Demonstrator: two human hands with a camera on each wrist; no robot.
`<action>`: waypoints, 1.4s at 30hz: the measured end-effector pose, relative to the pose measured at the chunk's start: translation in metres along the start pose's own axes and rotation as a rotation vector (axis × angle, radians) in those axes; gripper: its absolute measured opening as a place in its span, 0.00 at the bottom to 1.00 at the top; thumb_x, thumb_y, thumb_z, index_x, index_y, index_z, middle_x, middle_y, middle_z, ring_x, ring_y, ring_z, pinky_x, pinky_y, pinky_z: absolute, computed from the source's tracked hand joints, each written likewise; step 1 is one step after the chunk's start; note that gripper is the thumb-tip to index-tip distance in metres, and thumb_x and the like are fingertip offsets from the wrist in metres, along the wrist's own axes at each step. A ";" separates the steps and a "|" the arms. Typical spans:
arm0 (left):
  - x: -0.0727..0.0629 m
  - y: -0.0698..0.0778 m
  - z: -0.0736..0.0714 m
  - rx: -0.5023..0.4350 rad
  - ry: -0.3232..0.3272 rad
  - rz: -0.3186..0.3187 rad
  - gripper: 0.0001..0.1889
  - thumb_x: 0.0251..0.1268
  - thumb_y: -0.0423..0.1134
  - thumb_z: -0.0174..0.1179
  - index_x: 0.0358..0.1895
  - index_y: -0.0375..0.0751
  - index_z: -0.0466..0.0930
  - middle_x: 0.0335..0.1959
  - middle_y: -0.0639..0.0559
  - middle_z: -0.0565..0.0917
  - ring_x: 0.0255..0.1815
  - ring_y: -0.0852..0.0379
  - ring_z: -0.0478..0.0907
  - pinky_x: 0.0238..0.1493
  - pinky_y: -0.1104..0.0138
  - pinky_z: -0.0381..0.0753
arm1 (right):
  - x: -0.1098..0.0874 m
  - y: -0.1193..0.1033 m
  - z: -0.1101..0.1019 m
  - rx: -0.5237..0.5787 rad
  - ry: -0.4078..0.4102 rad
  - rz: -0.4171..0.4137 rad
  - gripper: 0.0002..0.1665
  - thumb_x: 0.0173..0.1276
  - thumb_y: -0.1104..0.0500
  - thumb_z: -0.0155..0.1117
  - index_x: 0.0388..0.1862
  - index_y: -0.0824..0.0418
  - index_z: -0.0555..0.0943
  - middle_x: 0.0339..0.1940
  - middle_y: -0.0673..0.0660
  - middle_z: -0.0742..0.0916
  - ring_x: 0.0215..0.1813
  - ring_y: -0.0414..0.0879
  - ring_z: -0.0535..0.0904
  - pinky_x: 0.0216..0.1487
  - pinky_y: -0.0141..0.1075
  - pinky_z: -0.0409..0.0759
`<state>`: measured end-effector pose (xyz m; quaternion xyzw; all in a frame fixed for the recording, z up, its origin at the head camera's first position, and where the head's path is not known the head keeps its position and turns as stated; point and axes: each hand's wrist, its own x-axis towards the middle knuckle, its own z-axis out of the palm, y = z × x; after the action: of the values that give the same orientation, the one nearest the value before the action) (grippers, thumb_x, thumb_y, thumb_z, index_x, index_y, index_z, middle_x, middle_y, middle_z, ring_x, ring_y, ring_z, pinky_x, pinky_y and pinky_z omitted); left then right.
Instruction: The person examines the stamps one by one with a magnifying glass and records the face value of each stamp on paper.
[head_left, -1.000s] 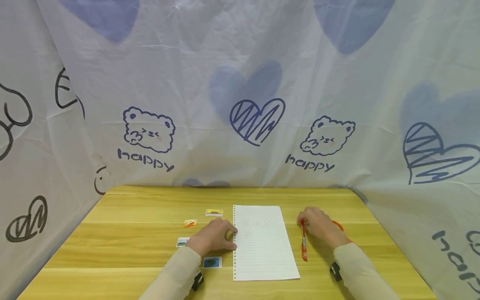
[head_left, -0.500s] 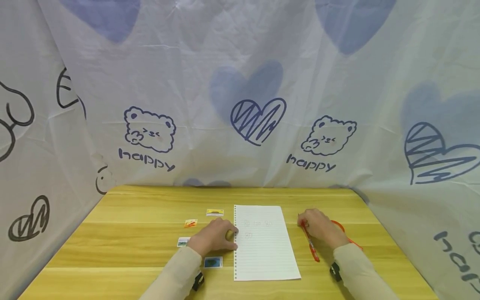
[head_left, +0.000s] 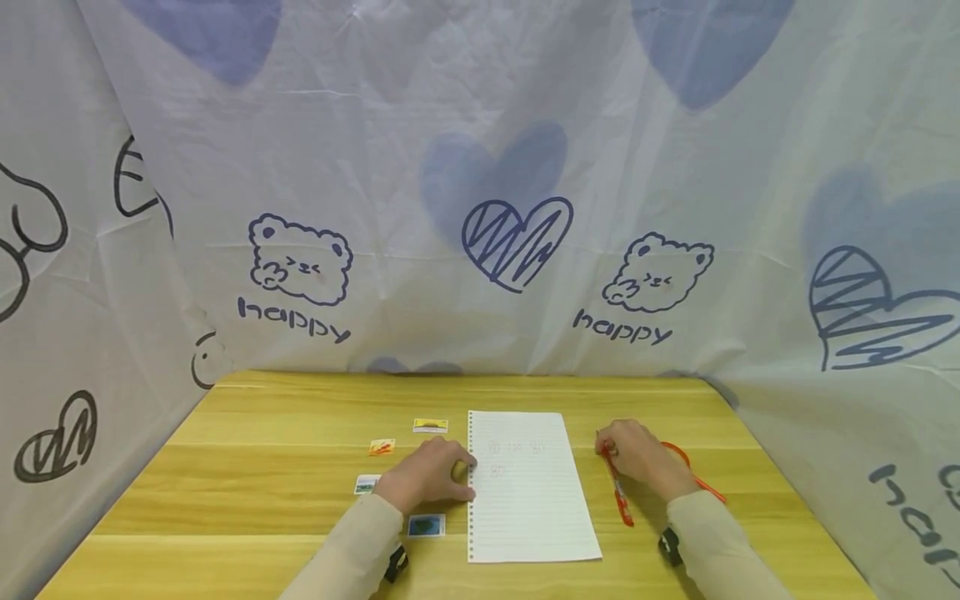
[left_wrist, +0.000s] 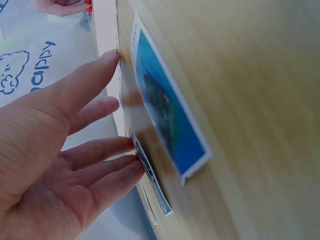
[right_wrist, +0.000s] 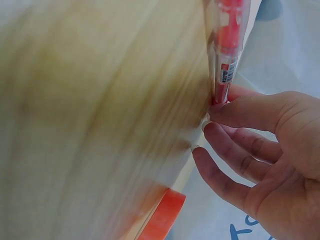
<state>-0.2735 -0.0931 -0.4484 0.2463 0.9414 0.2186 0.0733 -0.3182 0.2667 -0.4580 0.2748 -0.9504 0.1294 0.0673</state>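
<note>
A lined sheet of paper with holes down its left edge lies mid-table, faint red numbers written near its top. My left hand rests at that edge, thumb and fingertips right on it, fingers relaxed. Close by that hand lies a blue stamp-like card, and a smaller landscape card is partly covered by the hand. Right of the sheet, my right hand pinches a red pen at one end between thumb and fingers. The pen's other end points toward me.
A yellow card and an orange-red card lie beyond the left hand. Behind the right hand is a red ring-like band, partly hidden by the hand in the head view. A printed cloth hangs behind the table.
The near end of the pen has swung to the right, then slightly back, with the right hand still pinching its far end. My left hand has stayed at the paper's edge.
</note>
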 end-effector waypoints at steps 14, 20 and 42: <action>-0.001 -0.008 -0.003 -0.019 0.060 0.069 0.22 0.57 0.42 0.77 0.54 0.39 0.88 0.54 0.45 0.89 0.39 0.58 0.77 0.45 0.63 0.79 | -0.002 -0.002 0.000 0.030 -0.011 0.061 0.17 0.56 0.78 0.64 0.33 0.59 0.90 0.34 0.56 0.91 0.39 0.50 0.84 0.47 0.49 0.86; 0.000 -0.014 -0.007 -0.002 0.108 0.092 0.22 0.57 0.40 0.77 0.54 0.36 0.87 0.55 0.44 0.89 0.55 0.45 0.84 0.62 0.51 0.81 | -0.003 -0.001 -0.006 0.134 -0.025 0.145 0.14 0.60 0.75 0.66 0.38 0.60 0.90 0.37 0.59 0.89 0.39 0.51 0.85 0.42 0.47 0.85; -0.005 -0.043 -0.029 -0.020 0.164 -0.041 0.22 0.61 0.38 0.74 0.59 0.37 0.85 0.60 0.42 0.87 0.64 0.39 0.81 0.67 0.47 0.78 | -0.021 0.003 -0.031 0.164 0.042 0.196 0.11 0.66 0.66 0.70 0.46 0.62 0.89 0.44 0.61 0.91 0.37 0.46 0.83 0.41 0.43 0.83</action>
<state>-0.2948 -0.1395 -0.4416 0.2077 0.9468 0.2457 0.0030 -0.3004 0.2888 -0.4334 0.1823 -0.9573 0.2183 0.0516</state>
